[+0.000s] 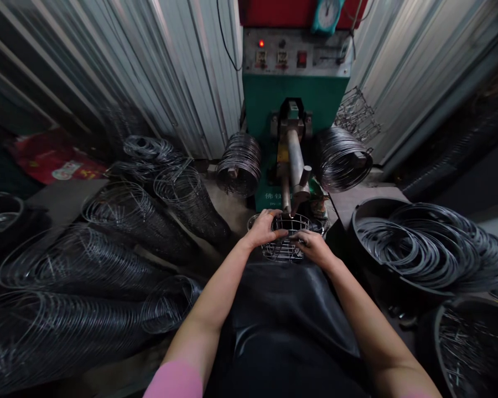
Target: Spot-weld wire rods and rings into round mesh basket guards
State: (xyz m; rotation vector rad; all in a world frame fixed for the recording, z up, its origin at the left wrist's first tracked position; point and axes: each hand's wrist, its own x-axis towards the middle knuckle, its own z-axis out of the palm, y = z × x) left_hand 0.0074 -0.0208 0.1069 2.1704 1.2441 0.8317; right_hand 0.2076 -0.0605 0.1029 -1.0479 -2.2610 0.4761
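A round wire basket (283, 252) sits above my lap, right below the electrode tips of a green spot welding machine (257, 94). My left hand (264, 229) curves around the left side of its rim, fingers on the wire. At the right side, my right hand (313, 246) has its fingers bent and pressed together at the rim. Whether the right fingers also pinch a loose piece of wire is too small to tell. The machine's upper arm (295, 152) reaches down toward the far edge of the basket, between my hands.
Bundles of wire rings (238, 163) hang on both sides of the machine. Tall stacks of wire rings (87, 254) lie at the left. A black tub (359, 207) of rings and a second tub (437, 331) of small wire parts stand at the right. Corrugated metal walls (182, 66) enclose the machine.
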